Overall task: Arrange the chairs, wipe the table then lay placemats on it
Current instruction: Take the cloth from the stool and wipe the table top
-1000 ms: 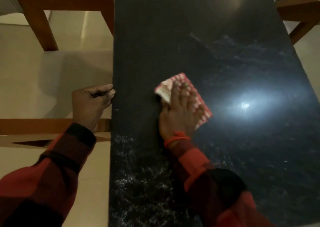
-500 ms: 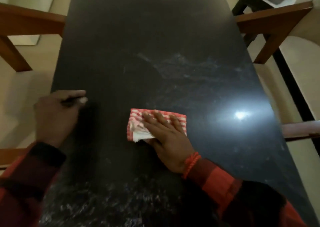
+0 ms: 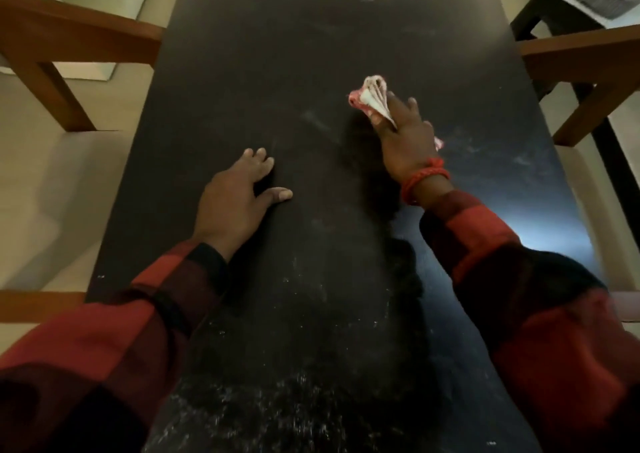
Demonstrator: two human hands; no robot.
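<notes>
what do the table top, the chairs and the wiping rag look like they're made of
Table top: dark polished stone or laminate, by its speckles and glare; can't tell which. Chairs: brown wood, smooth matte finish. Rag: soft woven cloth, red and white, bunched in folds under the right hand.

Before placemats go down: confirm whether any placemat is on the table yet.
No, the dark table bears only the left hand and the cloth.
</notes>
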